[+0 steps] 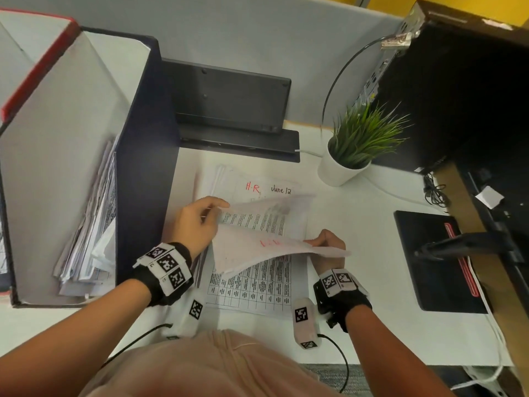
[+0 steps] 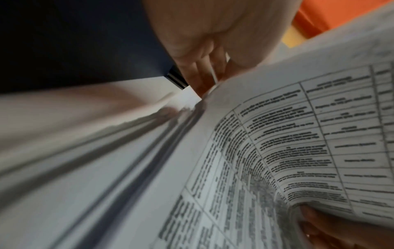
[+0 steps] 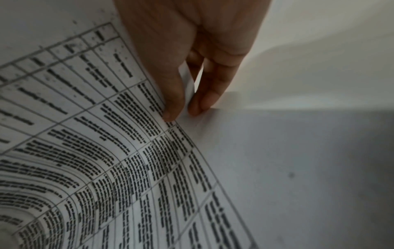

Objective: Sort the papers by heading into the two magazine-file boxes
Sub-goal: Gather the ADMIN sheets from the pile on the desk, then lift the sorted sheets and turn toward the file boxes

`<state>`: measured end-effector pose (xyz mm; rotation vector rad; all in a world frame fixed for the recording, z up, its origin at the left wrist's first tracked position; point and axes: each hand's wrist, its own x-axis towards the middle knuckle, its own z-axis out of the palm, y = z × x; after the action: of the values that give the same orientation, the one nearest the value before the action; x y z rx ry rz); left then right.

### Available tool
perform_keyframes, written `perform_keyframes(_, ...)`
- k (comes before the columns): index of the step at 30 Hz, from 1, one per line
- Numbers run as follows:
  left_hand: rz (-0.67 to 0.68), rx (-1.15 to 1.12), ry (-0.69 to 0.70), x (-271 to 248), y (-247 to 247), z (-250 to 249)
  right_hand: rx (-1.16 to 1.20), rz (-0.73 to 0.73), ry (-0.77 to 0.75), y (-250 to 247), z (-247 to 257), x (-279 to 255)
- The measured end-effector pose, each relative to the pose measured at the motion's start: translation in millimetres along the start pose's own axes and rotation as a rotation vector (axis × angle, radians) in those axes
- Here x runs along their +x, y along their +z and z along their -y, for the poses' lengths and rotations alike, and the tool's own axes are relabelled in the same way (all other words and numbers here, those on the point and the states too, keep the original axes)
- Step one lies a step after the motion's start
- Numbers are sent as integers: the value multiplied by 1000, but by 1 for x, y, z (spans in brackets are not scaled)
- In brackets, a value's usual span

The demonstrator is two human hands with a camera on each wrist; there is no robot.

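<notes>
**Desk editor:** What are the fingers doing?

**Photographer:** The right hand (image 3: 192, 59) pinches the edge of the lifted sheets (image 1: 263, 247) between thumb and fingertips (image 3: 202, 102). The left hand (image 1: 194, 224) clamps the sheets' opposite edge, its forefinger stretched along the top. The sheets arch above the paper stack (image 1: 257, 285) on the white desk (image 1: 372, 333).

**Desk editor:** How should the person handle this step?

**Photographer:** Probably by reading the red heading first, then keeping both edges level so no page slips, and carrying the sheets left to the dark magazine-file box (image 1: 137, 167), which already holds papers. A red-edged box (image 1: 37, 70) stands beyond it.

**Desk editor:** What does each angle add?

**Photographer:** Only the head view shows the boxes and "H.R June 12" written on the stack's top page. The wrist views show the printed table on the sheets' underside and the grip up close.
</notes>
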<state>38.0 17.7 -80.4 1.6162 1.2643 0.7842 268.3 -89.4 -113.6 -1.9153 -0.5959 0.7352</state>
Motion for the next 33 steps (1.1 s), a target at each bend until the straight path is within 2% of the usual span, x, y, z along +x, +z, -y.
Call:
perform_keyframes(3, 20, -215, -56, -2, -3, -3, -116, -28, -11, 0, 0, -1)
perform_keyframes(7, 32, -318, -141, 0, -4, -10, 81, 20, -6, 1, 4, -6)
perform_keyframes(10, 32, -321, -172, 5, -5, -14, 25, 29, 34, 1, 6, -6)
perform_keyframes(16, 63, -145, -111, 8, -8, -8, 67, 4, 62, 4, 1, -5)
perform_keyframes(18, 67, -134, -112, 8, -9, -5, 10, -4, 70, 5, 3, -5)
perform_keyframes(21, 140, -134, -200, 6, -7, -7, -120, -43, 3, 9, 9, -3)
perform_keyframes(23, 221, -236, -298, 5, -6, -13, -9, -60, -25, 12, 24, -5)
perform_keyframes(24, 269, -273, -297, 4, -4, -17, 61, -57, -19, 13, 31, -6)
perform_keyframes(26, 319, -165, -192, 3, 0, -26, 119, -69, -55, 15, 45, -6)
perform_keyframes(29, 191, -26, 15, 3, 2, -44, 213, -124, -172, 15, 73, -11)
perform_keyframes(31, 66, -99, 123, 3, -3, -57, 366, -141, -281, 11, 97, -18)
perform_keyframes(33, 2, -206, 183, 2, -12, -69, 466, -143, -400, 5, 114, -24)
